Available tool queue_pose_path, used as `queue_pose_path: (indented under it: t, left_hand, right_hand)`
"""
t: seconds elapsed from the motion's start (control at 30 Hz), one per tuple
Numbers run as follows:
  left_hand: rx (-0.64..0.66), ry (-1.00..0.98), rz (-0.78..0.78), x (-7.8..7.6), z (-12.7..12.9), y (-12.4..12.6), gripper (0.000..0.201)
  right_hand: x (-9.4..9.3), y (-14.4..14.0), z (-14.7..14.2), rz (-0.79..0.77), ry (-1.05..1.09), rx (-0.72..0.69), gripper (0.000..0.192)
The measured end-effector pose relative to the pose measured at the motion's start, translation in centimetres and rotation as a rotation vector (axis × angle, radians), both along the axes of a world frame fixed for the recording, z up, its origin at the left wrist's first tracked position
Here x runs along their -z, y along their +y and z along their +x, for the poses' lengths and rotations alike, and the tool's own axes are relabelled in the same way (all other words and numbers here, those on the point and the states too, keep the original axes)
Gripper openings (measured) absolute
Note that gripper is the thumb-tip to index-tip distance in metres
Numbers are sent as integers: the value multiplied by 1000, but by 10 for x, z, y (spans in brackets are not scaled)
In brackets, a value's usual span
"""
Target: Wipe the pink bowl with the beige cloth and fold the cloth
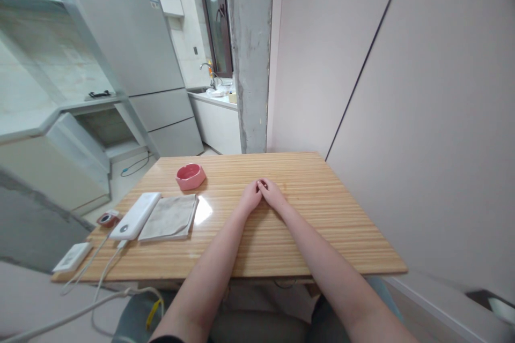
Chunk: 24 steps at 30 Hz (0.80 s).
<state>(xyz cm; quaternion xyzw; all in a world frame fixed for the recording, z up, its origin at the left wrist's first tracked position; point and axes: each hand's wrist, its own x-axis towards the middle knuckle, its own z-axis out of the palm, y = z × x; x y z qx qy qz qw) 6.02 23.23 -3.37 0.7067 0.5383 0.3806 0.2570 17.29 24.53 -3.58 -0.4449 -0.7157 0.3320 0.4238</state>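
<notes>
Both of my forearms stretch forward over a striped wooden table [322, 225]. My left hand [250, 196] and my right hand [272, 193] rest side by side on the tabletop near its middle, fingertips touching each other. The fingers of both are curled in, and I see nothing held in either hand. A pink round dish [190, 176] stands to the left of my hands, apart from them.
A folded grey cloth [170, 217], a white power bank [135, 215] with cables, a small red-rimmed object [107, 219] and a white card-like device [73, 256] lie at the table's left. A wall runs along the right. A fridge [132, 53] and sink counter [213, 96] stand behind.
</notes>
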Motion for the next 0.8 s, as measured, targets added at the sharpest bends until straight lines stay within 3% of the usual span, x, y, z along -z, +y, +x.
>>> queue_pose_path:
  t: [0.8]
  left_hand:
    - [-6,32,9,-2,1,0,31]
  right_hand:
    - [8,6,1,35,10,2,23]
